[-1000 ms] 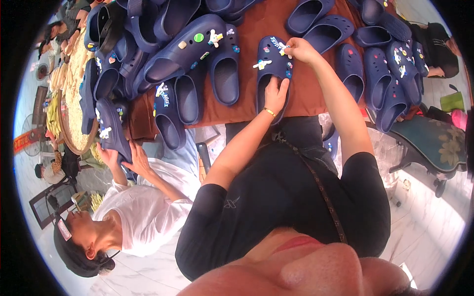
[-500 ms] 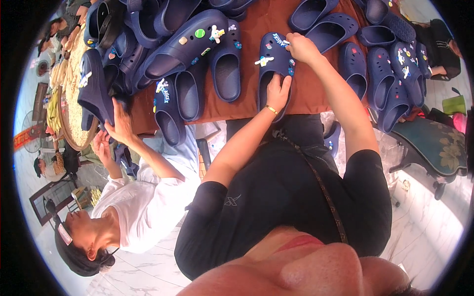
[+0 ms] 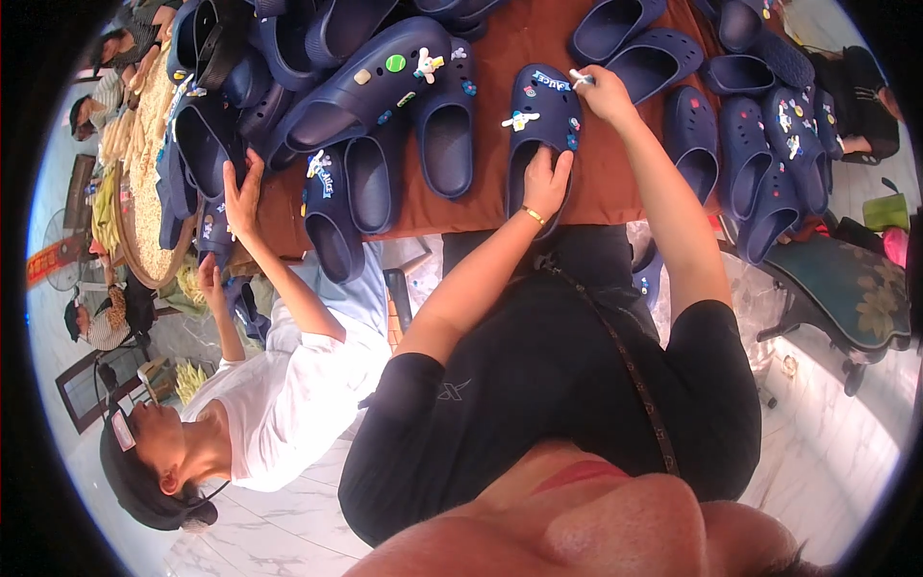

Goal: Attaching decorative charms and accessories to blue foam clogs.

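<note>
Right hand [image 3: 606, 94] nearly closed, small white piece [image 3: 579, 78] pinched at fingertips, just beside toe of blue clog [image 3: 540, 108]. Left hand [image 3: 546, 188] half-curled, holding same clog at its opening. Clog on brown-covered tabletop [image 3: 625, 188], other clogs [image 3: 447, 144] left and right.

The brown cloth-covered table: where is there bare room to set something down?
Bare brown cloth shows between the charm-studded navy foam clog at the left hand and the red-charmed navy clog rightward, partly beneath the right forearm. Another patch lies beyond the first clog's toe. Heaped navy clogs crowd the left; more cluster far right.
</note>
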A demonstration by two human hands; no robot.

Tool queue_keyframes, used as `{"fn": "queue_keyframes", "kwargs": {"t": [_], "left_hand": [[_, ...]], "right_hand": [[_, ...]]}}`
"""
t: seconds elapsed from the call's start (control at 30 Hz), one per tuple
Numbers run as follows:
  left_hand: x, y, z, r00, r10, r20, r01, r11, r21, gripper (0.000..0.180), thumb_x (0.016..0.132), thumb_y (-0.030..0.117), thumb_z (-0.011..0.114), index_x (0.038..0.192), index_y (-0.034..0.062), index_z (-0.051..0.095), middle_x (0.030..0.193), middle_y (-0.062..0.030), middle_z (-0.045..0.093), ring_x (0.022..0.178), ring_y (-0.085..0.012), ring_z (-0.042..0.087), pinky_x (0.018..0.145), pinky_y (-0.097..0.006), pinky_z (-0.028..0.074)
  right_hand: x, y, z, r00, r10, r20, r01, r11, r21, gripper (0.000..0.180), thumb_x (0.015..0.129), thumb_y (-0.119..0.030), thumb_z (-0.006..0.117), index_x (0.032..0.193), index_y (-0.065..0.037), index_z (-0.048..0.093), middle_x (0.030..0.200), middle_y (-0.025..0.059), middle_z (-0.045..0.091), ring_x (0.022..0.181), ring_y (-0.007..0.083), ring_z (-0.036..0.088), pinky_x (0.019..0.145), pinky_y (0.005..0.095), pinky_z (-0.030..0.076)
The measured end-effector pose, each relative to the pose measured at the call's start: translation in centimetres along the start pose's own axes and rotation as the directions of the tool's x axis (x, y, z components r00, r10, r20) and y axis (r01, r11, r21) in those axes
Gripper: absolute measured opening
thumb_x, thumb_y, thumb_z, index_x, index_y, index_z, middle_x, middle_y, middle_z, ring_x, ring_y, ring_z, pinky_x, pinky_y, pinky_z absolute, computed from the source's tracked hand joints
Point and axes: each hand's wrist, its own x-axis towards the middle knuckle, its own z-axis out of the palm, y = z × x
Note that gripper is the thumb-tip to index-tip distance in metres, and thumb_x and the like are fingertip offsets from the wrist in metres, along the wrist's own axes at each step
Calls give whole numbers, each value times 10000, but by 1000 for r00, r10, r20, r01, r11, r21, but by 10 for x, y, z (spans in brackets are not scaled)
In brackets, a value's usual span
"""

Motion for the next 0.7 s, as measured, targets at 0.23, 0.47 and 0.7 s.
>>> {"fn": "queue_keyframes", "kwargs": {"t": [0.23, 0.47, 0.7], "left_hand": [[2, 7, -2, 1000, -10, 20, 11, 1000, -17, 326, 873, 296, 497, 901, -28, 514, 827, -235, 584, 771, -405, 555, 665, -417, 435], [1, 7, -1, 999, -30, 34, 31, 999, -17, 322, 880, 299, 486, 906, -21, 512, 837, -241, 580, 785, -411, 552, 670, -419, 434], [0, 5, -2, 999, -30, 34, 30, 999, -25, 314, 874, 281, 497, 916, -29, 503, 813, -243, 560, 760, -419, 532, 658, -452, 417]], "right_hand": [[-5, 3, 4, 946, 223, 236, -293, 898, 327, 211, 672, -118, 699, 838, -9, 627, 781, 64, 635, 671, 122, 585, 618, 268, 467], [5, 6, 4, 934, 281, 223, -315, 939, 138, 254, 646, -144, 731, 840, -31, 614, 769, 65, 631, 672, 138, 589, 612, 272, 468], [-7, -2, 13, 984, 167, 68, -167, 986, -5, 305, 661, -245, 737, 845, -36, 611, 761, 99, 623, 679, 171, 600, 608, 295, 476]]}}
